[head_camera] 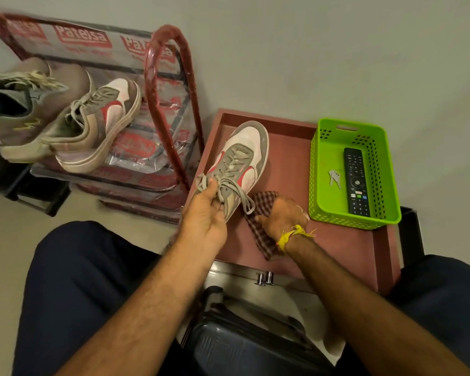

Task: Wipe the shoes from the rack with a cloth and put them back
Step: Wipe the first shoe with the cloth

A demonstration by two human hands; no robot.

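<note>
A grey, white and red sneaker lies on the reddish tray-like table top, toe pointing away from me. My left hand grips its heel end and laces. My right hand grips a checked brown cloth beside the shoe's heel, on the table top. The matching sneaker sits on the red shoe rack at the left, next to a grey-brown shoe.
A green plastic basket holding a black remote and keys stands on the table's right side. The rack is wrapped in printed plastic. A dark suitcase stands between my knees. The wall is close behind.
</note>
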